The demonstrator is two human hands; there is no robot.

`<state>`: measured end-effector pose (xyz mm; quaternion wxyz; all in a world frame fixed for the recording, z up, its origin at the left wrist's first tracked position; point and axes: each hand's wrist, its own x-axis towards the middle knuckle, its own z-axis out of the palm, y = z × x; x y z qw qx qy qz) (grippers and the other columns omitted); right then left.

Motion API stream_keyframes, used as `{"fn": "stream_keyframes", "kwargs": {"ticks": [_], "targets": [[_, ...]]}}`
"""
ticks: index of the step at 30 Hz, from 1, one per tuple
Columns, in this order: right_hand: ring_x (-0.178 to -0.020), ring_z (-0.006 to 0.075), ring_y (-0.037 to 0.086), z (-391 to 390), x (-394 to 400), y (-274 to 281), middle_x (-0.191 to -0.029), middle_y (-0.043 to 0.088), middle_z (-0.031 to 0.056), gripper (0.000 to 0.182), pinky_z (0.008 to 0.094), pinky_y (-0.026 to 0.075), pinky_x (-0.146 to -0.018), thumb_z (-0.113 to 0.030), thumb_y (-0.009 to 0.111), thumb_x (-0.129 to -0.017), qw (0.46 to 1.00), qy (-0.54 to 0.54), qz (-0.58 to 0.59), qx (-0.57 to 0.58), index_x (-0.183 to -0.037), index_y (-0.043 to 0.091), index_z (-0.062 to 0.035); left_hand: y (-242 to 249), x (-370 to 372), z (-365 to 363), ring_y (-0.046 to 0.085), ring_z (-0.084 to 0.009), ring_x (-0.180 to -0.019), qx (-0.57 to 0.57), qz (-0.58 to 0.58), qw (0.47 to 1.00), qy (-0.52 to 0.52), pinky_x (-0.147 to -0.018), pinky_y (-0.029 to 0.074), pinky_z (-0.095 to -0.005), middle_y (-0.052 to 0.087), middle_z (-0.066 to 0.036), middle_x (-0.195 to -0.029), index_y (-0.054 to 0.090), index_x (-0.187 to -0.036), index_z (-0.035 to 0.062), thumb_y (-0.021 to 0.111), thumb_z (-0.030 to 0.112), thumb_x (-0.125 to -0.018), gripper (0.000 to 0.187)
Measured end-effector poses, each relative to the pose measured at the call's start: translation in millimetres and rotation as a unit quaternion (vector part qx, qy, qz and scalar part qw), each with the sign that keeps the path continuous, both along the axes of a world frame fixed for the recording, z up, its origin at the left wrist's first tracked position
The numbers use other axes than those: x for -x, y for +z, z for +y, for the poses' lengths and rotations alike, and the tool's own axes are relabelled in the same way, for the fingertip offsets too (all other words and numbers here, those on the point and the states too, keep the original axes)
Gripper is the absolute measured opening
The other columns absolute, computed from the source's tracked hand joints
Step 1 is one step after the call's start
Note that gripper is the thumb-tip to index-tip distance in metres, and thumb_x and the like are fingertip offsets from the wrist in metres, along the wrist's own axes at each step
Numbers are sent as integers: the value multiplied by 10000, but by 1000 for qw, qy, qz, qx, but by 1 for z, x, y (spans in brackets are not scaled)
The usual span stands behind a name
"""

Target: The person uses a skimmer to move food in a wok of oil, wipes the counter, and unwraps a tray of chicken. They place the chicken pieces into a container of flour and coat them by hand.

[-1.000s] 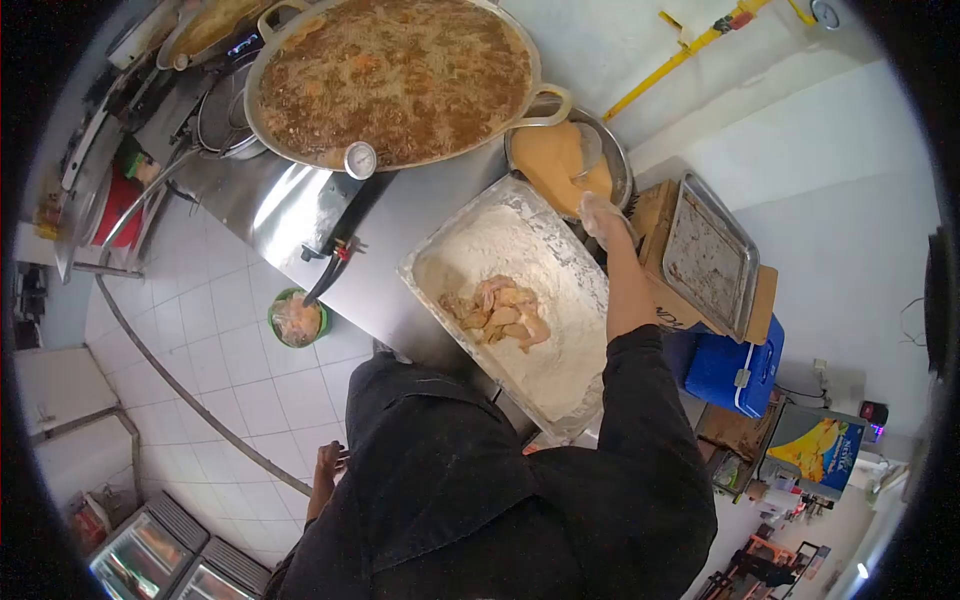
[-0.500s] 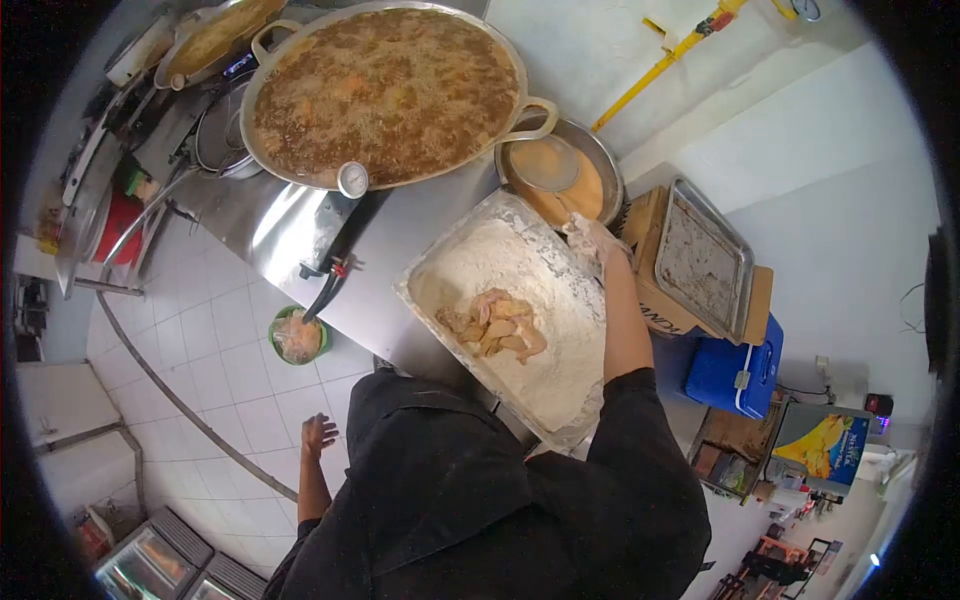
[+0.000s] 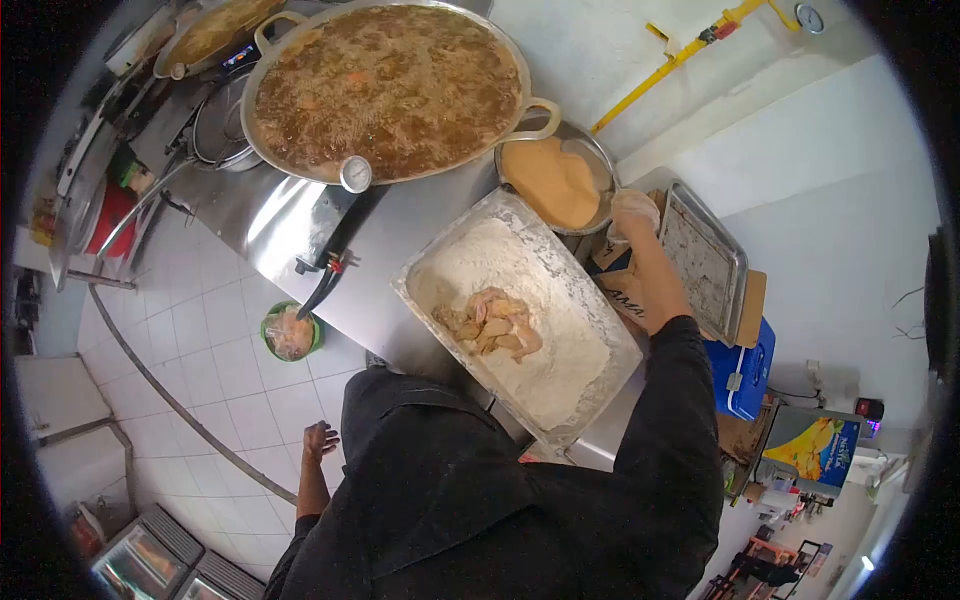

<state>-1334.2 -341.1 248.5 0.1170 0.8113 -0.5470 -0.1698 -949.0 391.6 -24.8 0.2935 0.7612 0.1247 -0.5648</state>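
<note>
My left hand hangs over the floor at my side, fingers loosely spread and holding nothing. My right hand, in a clear glove, is closed beside the right rim of a metal bowl of orange-brown liquid, above an open carton. What it holds is hidden. Nearer to me, a metal tray of white flour holds a pile of raw, pale meat pieces. Behind the tray stands a large two-handled pan of bubbling brown oil with a dial thermometer.
An empty, stained metal tray leans on the carton, near a blue cooler. A green bucket stands on the tiled floor. A strainer and another pan are at upper left. A yellow pipe runs along the wall.
My right hand has moved right, from over the bowl to the carton beside it. The round strainer that lay in the bowl no longer shows there. My left hand has barely moved.
</note>
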Motion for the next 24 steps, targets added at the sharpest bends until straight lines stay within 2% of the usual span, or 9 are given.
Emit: {"fn": "stream_keyframes", "kwargs": {"ticks": [2, 5, 9, 11, 13, 15, 18, 21, 24], "targets": [[-900, 256, 683, -12, 16, -9, -915, 709, 132, 164, 387, 530, -782, -210, 627, -764, 999, 51, 5, -4, -811, 735, -96, 9, -3, -6, 672, -279, -801, 49, -28, 998, 11, -665, 507, -400, 668, -174, -1026, 550, -1178, -4, 463, 376, -916, 469], [-857, 238, 698, 13, 1, 57, -980, 728, 40, 192, 383, 535, -722, -212, 600, -799, 994, 28, 95, -52, -862, 746, -105, 11, -4, -10, 670, -276, -795, 57, -34, 997, 24, -665, 508, -404, 667, -178, -1010, 546, -1184, -11, 472, 397, -917, 493], [-679, 191, 612, -6, 21, 49, -799, 648, 22, 220, 354, 475, -583, -283, 561, -850, 969, -60, 63, -231, -827, 698, -111, 8, 4, -11, 667, -268, -793, 15, -19, 1000, 13, -669, 508, -394, 670, -167, -1003, 550, -1181, -12, 447, 349, -921, 457], [-590, 168, 569, -3, 17, 33, -709, 608, 12, 251, 340, 444, -513, -318, 542, -876, 896, -229, -75, -374, -810, 673, -114, 0, 11, -3, 661, -261, -792, -4, 0, 1000, -2, -672, 509, -391, 670, -161, -998, 558, -1172, -10, 439, 329, -919, 440], [-500, 145, 526, 7, 8, 16, -619, 568, 3, 289, 325, 414, -444, -354, 523, -902, 802, -356, -180, -446, -792, 649, -118, -17, 15, 7, 652, -252, -784, -11, 23, 1000, -17, -674, 510, -390, 671, -153, -990, 570, -1157, -5, 439, 318, -912, 426], [-411, 122, 483, 16, 3, 5, -528, 528, -6, 331, 311, 384, -374, -389, 503, -928, 755, -390, -234, -473, -775, 625, -121, -23, 16, 13, 635, -241, -761, -1, 32, 999, -31, -672, 514, -392, 672, -147, -968, 587, -1130, 2, 441, 324, -914, 415], [-319, 57, 277, 21, 8, -20, -466, 369, -89, 384, 262, 201, -294, -418, 435, -971, 738, -368, -283, -489, -703, 527, -160, -21, 12, 7, 635, -239, -753, 3, 32, 998, -58, -664, 517, -392, 673, -146, -959, 589, -1127, 6, 438, 334, -924, 414], [-368, 93, 358, 15, 18, -32, -503, 447, -69, 297, 303, 251, -360, -430, 512, -925, 705, -410, -278, -508, -765, 597, -195, -38, -1, 8, 657, -251, -762, 4, 29, 999, -36, -647, 520, -395, 676, -150, -968, 580, -1142, 10, 439, 357, -937, 427], [-289, 56, 270, 47, 3, 2, -454, 354, -101, 354, 229, 172, -276, -446, 446, -973, 617, -415, -374, -554, -769, 495, -162, -22, -14, -8, 687, -275, -771, 22, -8, 1000, -15, -627, 523, -394, 680, -165, -997, 559, -1158, 7, 448, 401, -943, 463]]}}
